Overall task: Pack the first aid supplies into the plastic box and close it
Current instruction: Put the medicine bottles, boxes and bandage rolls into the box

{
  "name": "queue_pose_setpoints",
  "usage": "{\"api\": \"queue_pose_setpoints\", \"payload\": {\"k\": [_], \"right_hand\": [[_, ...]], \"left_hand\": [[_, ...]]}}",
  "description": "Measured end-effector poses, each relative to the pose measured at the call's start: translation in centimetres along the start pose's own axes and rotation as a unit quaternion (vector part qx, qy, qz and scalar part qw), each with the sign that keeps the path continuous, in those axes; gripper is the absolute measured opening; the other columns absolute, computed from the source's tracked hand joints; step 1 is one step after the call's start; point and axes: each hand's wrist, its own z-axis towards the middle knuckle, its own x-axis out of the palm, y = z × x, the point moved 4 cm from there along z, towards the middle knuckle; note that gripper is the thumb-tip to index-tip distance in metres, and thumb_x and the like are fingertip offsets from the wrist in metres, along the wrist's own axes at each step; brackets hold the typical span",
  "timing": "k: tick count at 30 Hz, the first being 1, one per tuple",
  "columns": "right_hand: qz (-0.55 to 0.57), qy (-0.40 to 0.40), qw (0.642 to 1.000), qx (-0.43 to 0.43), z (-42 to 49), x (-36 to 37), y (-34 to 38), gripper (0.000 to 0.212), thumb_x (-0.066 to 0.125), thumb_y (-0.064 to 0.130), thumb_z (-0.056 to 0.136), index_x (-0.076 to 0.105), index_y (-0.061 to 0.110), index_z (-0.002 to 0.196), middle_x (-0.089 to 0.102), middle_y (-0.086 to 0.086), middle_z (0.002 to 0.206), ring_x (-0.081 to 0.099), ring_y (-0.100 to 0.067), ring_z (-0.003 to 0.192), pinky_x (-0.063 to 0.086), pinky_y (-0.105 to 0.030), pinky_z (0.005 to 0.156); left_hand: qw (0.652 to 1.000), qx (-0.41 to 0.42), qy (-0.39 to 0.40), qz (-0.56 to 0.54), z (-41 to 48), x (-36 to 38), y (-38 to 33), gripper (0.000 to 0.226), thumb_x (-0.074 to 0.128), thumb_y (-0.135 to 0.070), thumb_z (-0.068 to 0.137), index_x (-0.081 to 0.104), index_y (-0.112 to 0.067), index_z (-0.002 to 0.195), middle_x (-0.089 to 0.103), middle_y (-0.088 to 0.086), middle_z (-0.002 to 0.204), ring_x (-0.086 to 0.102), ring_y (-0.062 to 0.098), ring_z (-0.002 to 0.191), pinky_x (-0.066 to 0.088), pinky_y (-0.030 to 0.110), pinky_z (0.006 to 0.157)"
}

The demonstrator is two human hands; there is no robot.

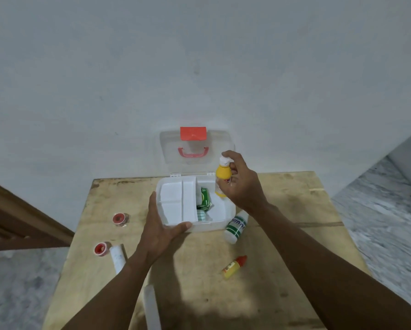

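Right hand (pixel 241 184) held a yellow bottle (pixel 222 179) upright above the right side of the open box (pixel 220 225), at frame centre. Left hand (pixel 162 225) gripped its near-left corner, thumb on the front rim. Inside lay a green carton (pixel 205 198). A white bottle (pixel 236 226) lay just right of the box; two tape rolls (pixel 120 219) (pixel 101 248) sat at the left.

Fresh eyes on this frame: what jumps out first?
The right hand holds a yellow bottle above the open plastic box at the table's far edge, its red-latched lid raised. The left hand grips the box's near left corner. Two red tape rolls lie left of it; a white bottle and a small dropper bottle lie right.
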Motion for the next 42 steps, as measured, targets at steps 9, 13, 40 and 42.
{"api": "queue_pose_setpoints", "payload": {"k": [9, 13, 40, 42], "right_hand": [[-0.07, 0.059, 0.995, -0.051, 0.2, 2.0, -2.1, 0.046, 0.073, 0.013, 0.078, 0.057, 0.016, 0.121, 0.068, -0.004, 0.091, 0.065, -0.028, 0.077, 0.057, -0.045, 0.071], [-0.098, 0.088, 0.989, -0.069, -0.1, 2.9, -2.8, 0.046, 0.077, 0.01, 0.078, 0.059, 0.01, 0.12, 0.069, -0.007, 0.098, 0.066, -0.029, 0.082, 0.057, -0.043, 0.072], [-0.461, 0.094, 0.876, -0.104, 0.0, 6.3, -2.9, 0.042, 0.077, -0.014, 0.044, 0.053, 0.009, 0.072, 0.05, -0.009, 0.069, 0.049, -0.02, 0.055, 0.026, -0.026, 0.047], [-0.444, 0.052, 0.885, -0.133, -0.1, 5.4, -1.6, 0.043, 0.07, -0.019, 0.033, 0.054, 0.007, 0.064, 0.049, -0.009, 0.063, 0.048, -0.021, 0.051, 0.032, -0.026, 0.041]], "left_hand": [[1.0, 0.015, -0.001, -0.007, 0.1, 0.1, -0.3, 0.094, 0.085, -0.039, 0.06, 0.031, -0.031, 0.137, 0.049, -0.021, 0.124, 0.049, -0.004, 0.116, 0.046, 0.007, 0.084], [1.0, 0.011, -0.001, -0.012, 0.1, 0.0, 0.0, 0.097, 0.084, -0.045, 0.06, 0.029, -0.032, 0.139, 0.049, -0.017, 0.129, 0.05, 0.002, 0.12, 0.048, 0.013, 0.091], [1.0, -0.003, -0.009, 0.011, 0.0, 0.3, -0.6, 0.086, 0.081, -0.031, 0.062, 0.025, -0.048, 0.125, 0.039, -0.031, 0.122, 0.042, -0.022, 0.11, 0.042, -0.001, 0.08], [1.0, -0.008, -0.009, 0.015, 0.0, 0.2, -0.4, 0.09, 0.082, -0.035, 0.061, 0.023, -0.049, 0.128, 0.039, -0.031, 0.123, 0.042, -0.019, 0.112, 0.044, 0.001, 0.08]]}}
